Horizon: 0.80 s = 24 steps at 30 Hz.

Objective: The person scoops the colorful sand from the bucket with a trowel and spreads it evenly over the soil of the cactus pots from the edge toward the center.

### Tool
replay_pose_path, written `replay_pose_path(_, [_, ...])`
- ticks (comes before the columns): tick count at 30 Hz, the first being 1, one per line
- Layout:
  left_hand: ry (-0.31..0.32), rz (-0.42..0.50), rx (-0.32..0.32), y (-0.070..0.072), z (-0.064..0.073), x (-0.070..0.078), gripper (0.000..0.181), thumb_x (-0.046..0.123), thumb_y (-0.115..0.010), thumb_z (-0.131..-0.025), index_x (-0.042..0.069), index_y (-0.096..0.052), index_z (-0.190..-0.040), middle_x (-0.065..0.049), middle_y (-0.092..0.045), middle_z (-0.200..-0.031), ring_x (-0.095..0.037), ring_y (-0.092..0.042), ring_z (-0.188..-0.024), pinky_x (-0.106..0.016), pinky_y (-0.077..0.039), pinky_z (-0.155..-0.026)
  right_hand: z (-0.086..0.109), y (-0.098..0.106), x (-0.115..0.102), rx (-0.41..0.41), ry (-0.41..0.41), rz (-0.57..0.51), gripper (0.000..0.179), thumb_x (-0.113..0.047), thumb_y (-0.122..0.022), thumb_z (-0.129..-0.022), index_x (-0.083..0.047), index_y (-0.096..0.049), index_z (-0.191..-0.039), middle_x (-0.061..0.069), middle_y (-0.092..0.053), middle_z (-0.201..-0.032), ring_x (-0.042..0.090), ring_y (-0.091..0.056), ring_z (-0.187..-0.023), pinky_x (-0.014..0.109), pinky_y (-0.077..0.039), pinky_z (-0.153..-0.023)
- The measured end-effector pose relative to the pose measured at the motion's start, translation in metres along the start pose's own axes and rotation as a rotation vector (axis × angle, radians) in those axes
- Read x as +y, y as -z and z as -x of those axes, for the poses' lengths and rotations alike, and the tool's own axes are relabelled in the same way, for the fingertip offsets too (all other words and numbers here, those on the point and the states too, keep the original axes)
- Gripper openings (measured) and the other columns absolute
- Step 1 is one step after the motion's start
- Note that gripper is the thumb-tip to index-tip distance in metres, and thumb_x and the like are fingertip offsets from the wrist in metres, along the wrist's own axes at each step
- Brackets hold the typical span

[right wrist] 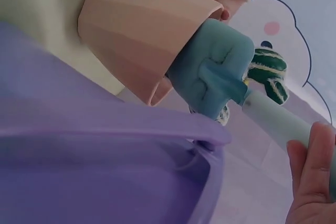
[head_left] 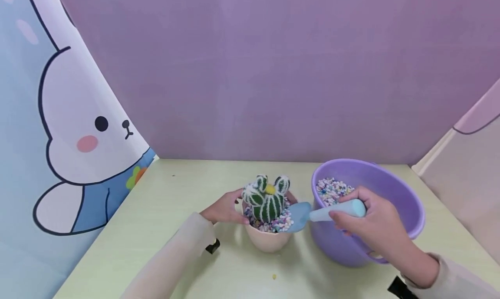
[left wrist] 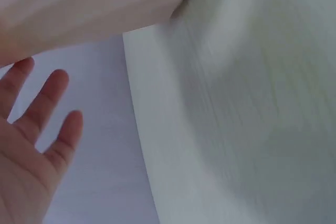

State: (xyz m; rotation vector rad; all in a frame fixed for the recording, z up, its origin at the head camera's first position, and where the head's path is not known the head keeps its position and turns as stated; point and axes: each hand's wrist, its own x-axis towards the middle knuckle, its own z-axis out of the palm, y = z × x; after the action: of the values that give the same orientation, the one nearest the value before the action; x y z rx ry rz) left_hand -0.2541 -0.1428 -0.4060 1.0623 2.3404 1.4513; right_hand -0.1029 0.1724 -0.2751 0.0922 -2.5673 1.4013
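A crocheted cactus [head_left: 269, 205], green with white stripes and a yellow top, stands among pastel pebbles [head_left: 282, 223] in a pale pink flower pot [head_left: 267, 241]. My left hand [head_left: 224, 208] holds the pot from the left, thumb at the near rim and fingers reaching behind. In the left wrist view, several fingers [left wrist: 44, 103] show beside the pot's wall [left wrist: 94, 9]. With my right hand [head_left: 376, 223] I grip the light blue handle of a small trowel [head_left: 300, 216]. Its blade lies at the pot's right rim, tilted towards the pebbles. The right wrist view shows the blade's underside [right wrist: 215, 66] against the rim.
A purple bucket [head_left: 340, 247] with more pastel pebbles [head_left: 332, 190] inside stands right of the pot, under my right forearm. One yellow pebble [head_left: 274, 276] lies on the pale table [head_left: 129, 255]. A purple backdrop [head_left: 250, 73] rises behind, and a rabbit-print sheet [head_left: 74, 103] hangs left.
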Motion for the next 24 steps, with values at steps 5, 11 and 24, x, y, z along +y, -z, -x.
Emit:
replay_pose_path(5, [0.054,-0.007,0.056,-0.006,0.013,0.009,0.086,0.041,-0.085,-0.067,0.008,-0.050,-0.138,-0.008,-0.062,-0.119,-0.026,-0.050,-0.105,-0.044,-0.045,-0.086,0.002,-0.002,0.000,0.001,0.026,-0.019,0.026,-0.007,-0.077,-0.079,0.000,-0.063,-0.100,0.001,-0.068,-0.067,0.014,-0.062,-0.052,0.027,-0.047,-0.039])
replay_pose_path(11, [0.167,-0.144,0.223,-0.022,0.032,0.021,0.085,0.027,-0.083,-0.073,0.008,-0.042,-0.145,-0.015,-0.063,-0.114,-0.036,-0.052,-0.103,-0.032,-0.048,-0.067,0.004,-0.002,-0.002,-0.012,0.052,-0.023,0.025,-0.005,-0.076,-0.079,0.001,-0.062,-0.099,0.003,-0.068,-0.067,0.016,-0.062,-0.052,0.028,-0.049,-0.041])
replay_pose_path(24, [0.236,-0.337,0.402,-0.054,0.046,0.041,0.093,0.046,-0.080,-0.073,0.008,-0.038,-0.147,-0.009,-0.068,-0.099,-0.006,-0.052,-0.058,-0.029,-0.045,-0.058,0.007,-0.004,-0.006,-0.037,0.043,-0.027,0.025,-0.010,-0.076,-0.081,-0.001,-0.060,-0.099,0.004,-0.069,-0.069,0.017,-0.063,-0.054,0.028,-0.050,-0.045])
